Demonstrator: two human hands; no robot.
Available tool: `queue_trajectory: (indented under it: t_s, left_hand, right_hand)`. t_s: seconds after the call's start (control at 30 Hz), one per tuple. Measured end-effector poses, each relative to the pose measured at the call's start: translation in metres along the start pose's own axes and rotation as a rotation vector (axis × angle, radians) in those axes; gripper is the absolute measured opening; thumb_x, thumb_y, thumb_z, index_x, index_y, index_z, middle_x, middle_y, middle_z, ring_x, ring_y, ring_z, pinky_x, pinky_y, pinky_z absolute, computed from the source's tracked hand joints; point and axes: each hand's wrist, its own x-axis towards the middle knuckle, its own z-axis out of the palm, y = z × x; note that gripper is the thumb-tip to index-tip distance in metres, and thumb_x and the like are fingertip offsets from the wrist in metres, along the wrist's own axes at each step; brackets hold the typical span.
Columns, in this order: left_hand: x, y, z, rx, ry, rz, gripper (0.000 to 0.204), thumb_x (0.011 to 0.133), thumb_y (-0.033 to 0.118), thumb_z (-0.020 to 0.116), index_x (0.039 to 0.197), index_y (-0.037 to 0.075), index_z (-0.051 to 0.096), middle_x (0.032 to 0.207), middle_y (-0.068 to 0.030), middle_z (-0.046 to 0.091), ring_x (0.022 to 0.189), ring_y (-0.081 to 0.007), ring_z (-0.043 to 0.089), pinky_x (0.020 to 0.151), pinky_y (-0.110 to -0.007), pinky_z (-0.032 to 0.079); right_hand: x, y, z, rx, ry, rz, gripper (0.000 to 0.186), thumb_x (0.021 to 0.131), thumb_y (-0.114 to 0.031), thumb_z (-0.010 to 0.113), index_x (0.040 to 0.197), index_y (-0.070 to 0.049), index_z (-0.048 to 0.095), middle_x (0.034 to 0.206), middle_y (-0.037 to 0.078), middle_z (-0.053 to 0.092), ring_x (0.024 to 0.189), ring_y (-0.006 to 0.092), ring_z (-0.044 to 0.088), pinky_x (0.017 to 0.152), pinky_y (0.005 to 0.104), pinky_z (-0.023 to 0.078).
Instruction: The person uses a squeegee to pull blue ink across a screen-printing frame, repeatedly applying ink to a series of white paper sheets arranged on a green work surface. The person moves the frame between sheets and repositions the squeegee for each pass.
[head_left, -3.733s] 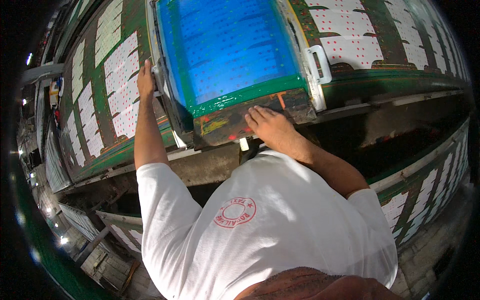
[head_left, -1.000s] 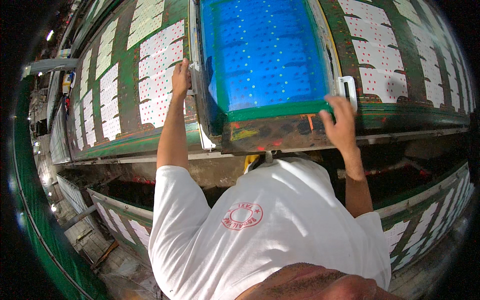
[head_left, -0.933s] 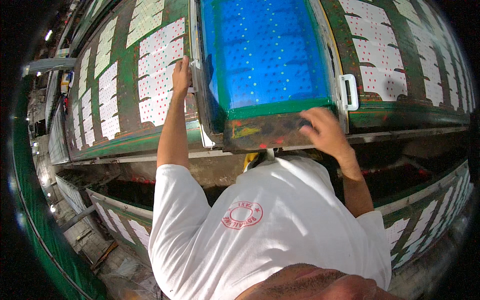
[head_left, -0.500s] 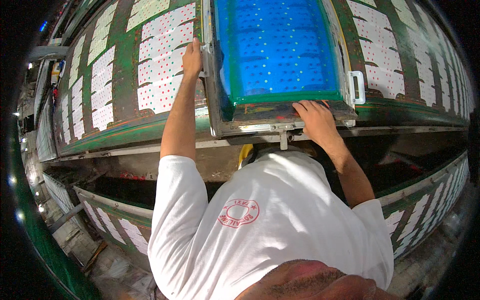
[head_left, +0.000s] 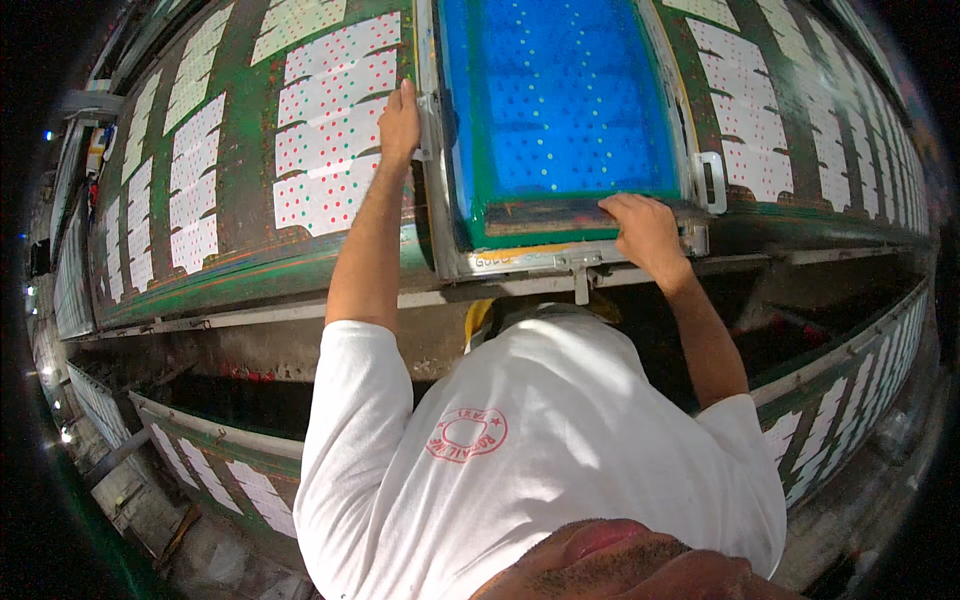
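A screen-printing frame [head_left: 437, 215] with a blue mesh [head_left: 560, 100] and green borders lies over the long table in front of me. My left hand [head_left: 400, 122] is closed on the handle [head_left: 424, 128] at the frame's left side. My right hand [head_left: 642, 230] grips the right part of a dark, ink-stained squeegee [head_left: 545, 216], its fingers curled over the top. The squeegee lies across the near end of the mesh, just inside the frame's near bar. A second, white handle [head_left: 712, 183] on the frame's right side is free of my hands.
White pieces with red and green dots [head_left: 335, 130] lie in columns left of the frame, and more dotted pieces [head_left: 740, 110] lie to its right. A metal rail [head_left: 250, 312] with a latch [head_left: 580, 280] runs along the near edge. Another table [head_left: 215, 430] stands behind me.
The squeegee has tipped and shifted slightly inward from the frame's near bar, with my right hand still on it. My left hand keeps its hold on the handle.
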Motion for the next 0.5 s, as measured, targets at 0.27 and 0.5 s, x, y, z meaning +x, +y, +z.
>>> queue_trajectory:
  t_s: [0.27, 0.5]
  left_hand:
    - [-0.005, 0.006, -0.002, 0.003, 0.032, 0.081, 0.07, 0.108, 0.058, 0.032, 0.125, -0.002, 0.062, 0.123, -0.0334, 0.065, 0.12, -0.0533, 0.059, 0.103, -0.056, 0.044]
    - [-0.007, 0.011, -0.002, -0.013, 0.04, 0.067, 0.066, 0.108, 0.057, 0.035, 0.118, -0.002, 0.063, 0.117, -0.0341, 0.066, 0.115, -0.053, 0.061, 0.098, -0.055, 0.046]
  right_hand:
    - [0.002, -0.01, 0.011, -0.12, -0.013, 0.02, 0.044, 0.08, 0.001, 0.069, 0.123, -0.01, 0.072, 0.122, 0.007, 0.072, 0.112, 0.0262, 0.069, 0.092, 0.0389, 0.058]
    - [0.087, 0.018, 0.015, -0.148, 0.094, 0.003, 0.041, 0.076, -0.003, 0.072, 0.116, -0.013, 0.076, 0.106, 0.01, 0.075, 0.097, 0.0309, 0.073, 0.08, 0.0447, 0.06]
